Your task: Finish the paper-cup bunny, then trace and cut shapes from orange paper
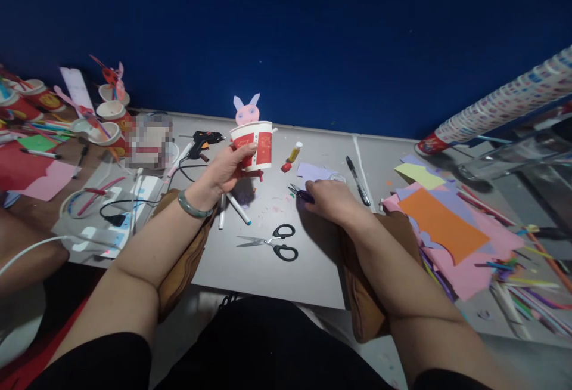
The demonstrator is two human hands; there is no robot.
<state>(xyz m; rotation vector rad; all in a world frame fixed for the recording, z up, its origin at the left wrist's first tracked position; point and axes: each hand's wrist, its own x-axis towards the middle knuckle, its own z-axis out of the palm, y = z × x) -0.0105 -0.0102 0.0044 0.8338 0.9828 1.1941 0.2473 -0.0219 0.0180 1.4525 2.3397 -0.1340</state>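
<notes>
My left hand [227, 169] is wrapped round a red and white paper cup [243, 139], held above the table. A pink paper rabbit face [247, 114] with pale purple ears sticks up over the cup's rim. Close to the table, my right hand [328, 199] has its fingers closed on small dark scissors [302, 194], their blades pointing left. Beyond that hand lies a pale purple paper piece [313, 171]. A glue stick [295, 152] stands slightly tilted beside its red cap [286, 167]. Black-handled scissors [270, 241] lie partly spread between my arms.
A black glue gun [203, 142] with a cord lies left of the cup, near a white power strip [134, 205]. Two markers [239, 208] and a black pen [357, 181] rest on the table. Coloured paper [442, 223] and stacked paper cups [500, 101] fill the right side.
</notes>
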